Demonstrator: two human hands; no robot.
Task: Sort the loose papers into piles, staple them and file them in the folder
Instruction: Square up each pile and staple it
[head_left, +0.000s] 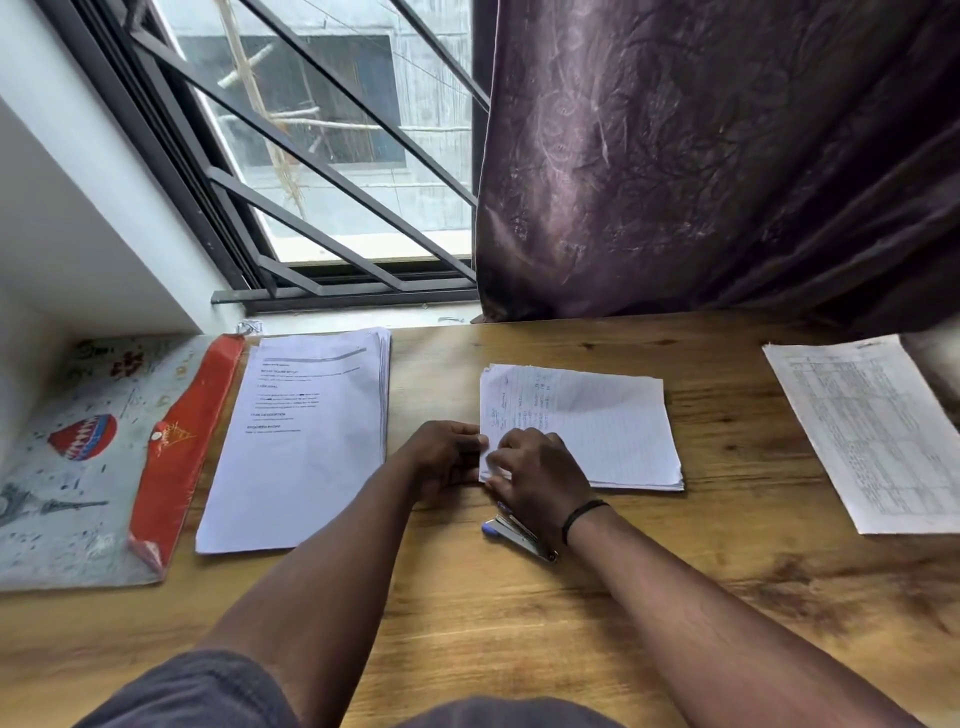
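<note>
Wooden tabletop (519, 597) under barred window, purple curtain behind. Lined-paper pile (597, 431) at centre: thin, floppy, sheets prone to slide apart. Left hand (441, 457) and right hand (535, 473) pinch its 9 o'clock edge, fingers curled on sheets. Stapler (514, 535) lies under right wrist, 6 o'clock of pile. Printed pile (306, 441) at 9 o'clock, table sheet (872, 431) at 3 o'clock, folder (78, 467) far 9 o'clock. Judgement: hold near corner, square edges first.

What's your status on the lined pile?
Both hands, left hand and right hand, pinching lined pile at its left edge. Stapler on desk under right wrist. Nothing in the way.
</note>
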